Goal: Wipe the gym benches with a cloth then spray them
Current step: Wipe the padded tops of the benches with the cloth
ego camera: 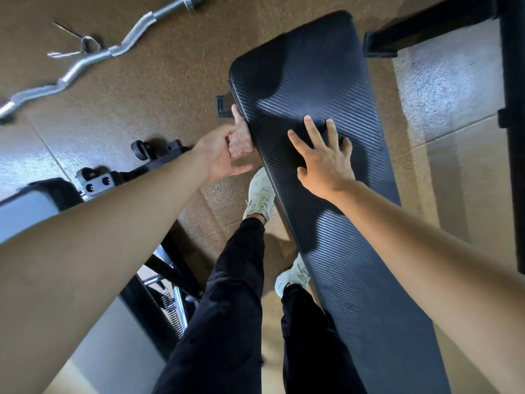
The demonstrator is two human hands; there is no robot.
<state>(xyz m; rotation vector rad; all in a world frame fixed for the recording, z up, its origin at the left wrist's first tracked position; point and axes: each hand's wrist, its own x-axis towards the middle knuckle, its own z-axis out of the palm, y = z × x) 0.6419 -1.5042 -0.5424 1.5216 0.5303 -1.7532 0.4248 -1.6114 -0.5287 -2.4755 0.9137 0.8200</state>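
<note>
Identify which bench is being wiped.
The black ribbed bench: the left hand holds the pink cloth against its edge, the right hand lies flat on top. The grey bench has no hand on it.

Gym, weights area. Evidence:
- Long black padded bench (326, 89), ribbed vinyl top, lying flat.
- Floor (159, 81): speckled brown rubber, laid in big tiles w/ visible seams.
- Chrome EZ curl bar (85, 61) lying on floor, far left; spring collar clip (88, 42) loose just beside it.
- 2nd bench (34, 206) at left edge, grey pad on black steel frame, small transport wheel (140, 149) at one end, coil spring (173, 311) underneath.
- Heavy black steel frame (426, 27) upper right; rack or machine base, can't tell which.
- Person in black track pants & white trainers (260, 194).
</note>
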